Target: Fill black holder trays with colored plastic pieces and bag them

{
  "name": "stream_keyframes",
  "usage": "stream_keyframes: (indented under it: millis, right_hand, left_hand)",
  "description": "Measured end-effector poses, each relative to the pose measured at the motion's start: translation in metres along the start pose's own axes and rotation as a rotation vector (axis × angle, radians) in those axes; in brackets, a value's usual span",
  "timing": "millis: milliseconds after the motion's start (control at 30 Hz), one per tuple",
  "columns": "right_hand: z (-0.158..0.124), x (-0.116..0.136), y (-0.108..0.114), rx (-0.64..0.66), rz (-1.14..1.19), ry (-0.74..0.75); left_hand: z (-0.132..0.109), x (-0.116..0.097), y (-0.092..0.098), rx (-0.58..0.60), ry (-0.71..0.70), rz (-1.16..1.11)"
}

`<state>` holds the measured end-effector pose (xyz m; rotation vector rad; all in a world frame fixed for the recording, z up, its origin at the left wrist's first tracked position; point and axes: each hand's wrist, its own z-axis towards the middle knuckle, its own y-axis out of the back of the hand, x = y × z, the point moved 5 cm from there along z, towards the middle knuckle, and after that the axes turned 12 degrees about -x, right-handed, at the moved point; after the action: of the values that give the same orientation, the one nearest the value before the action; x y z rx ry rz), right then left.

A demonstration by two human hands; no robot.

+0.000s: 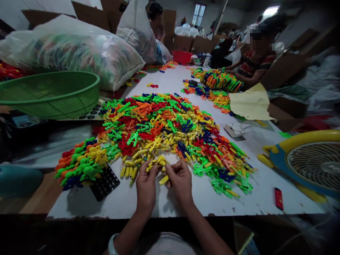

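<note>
My left hand (146, 184) and my right hand (180, 179) are close together over the near edge of the white table (170, 202). Both pinch small yellow plastic pieces (158, 163) at the front of a big heap of coloured plastic parts (164, 131). One yellow piece (164, 180) pokes out below my right fingers. Loose yellow pieces (129, 171) lie just left of my left hand.
A black grid tray (106, 182) with a stack of sorted coloured parts (81, 161) sits at the left. A green basket (50, 94) and full plastic bags (79, 49) stand behind. A yellow-blue fan (310, 161) and a red lighter (278, 198) are at the right. Another person (255, 56) sits at the far end.
</note>
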<state>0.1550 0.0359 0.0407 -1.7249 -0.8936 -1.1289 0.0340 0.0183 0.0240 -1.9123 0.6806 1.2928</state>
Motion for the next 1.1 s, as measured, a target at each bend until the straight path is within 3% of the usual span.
stream_keyframes:
  millis: [100, 267, 367, 433, 533, 600, 633, 733, 833, 933, 1000, 1100]
  right_hand:
    - [0.001, -0.004, 0.002, 0.006, 0.018, -0.038]
    - [0.022, -0.002, 0.017, 0.099, -0.045, -0.234]
    - [0.036, 0.014, 0.04, 0.141, -0.117, -0.238]
    - [0.048, 0.036, 0.066, 0.019, -0.176, -0.106]
    - [0.059, 0.077, 0.11, -0.361, -0.32, 0.245]
    - [0.058, 0.09, 0.119, -0.48, -0.385, 0.391]
    - [0.057, 0.088, 0.116, -0.452, -0.396, 0.403]
    - [0.053, 0.061, 0.089, -0.183, -0.405, 0.313]
    - [0.046, 0.032, 0.066, -0.024, -0.383, 0.226]
    - [0.039, 0.018, 0.053, 0.028, -0.326, 0.172]
    - [0.032, 0.013, 0.044, 0.054, -0.289, 0.113]
    - [0.018, 0.003, 0.028, 0.114, -0.267, 0.036]
  left_hand:
    - [0.0, 0.0, 0.002, -0.004, -0.041, 0.052]
    - [0.001, 0.002, -0.006, 0.131, 0.236, -0.108]
    - [0.006, -0.003, -0.009, 0.232, 0.25, -0.012]
    - [0.016, -0.014, -0.008, 0.26, 0.065, 0.175]
    - [0.038, -0.039, -0.012, 0.172, -0.442, 0.623]
    - [0.05, -0.051, -0.026, 0.109, -0.724, 0.928]
    - [0.056, -0.053, -0.035, 0.098, -0.813, 1.063]
    - [0.069, -0.055, -0.06, 0.11, -0.929, 1.31]
    - [0.076, -0.059, -0.065, 0.133, -0.951, 1.335]
    - [0.076, -0.066, -0.049, 0.101, -0.934, 1.205]
    - [0.073, -0.064, -0.034, 0.074, -0.766, 0.933]
    - [0.06, -0.041, -0.019, 0.097, -0.337, 0.473]
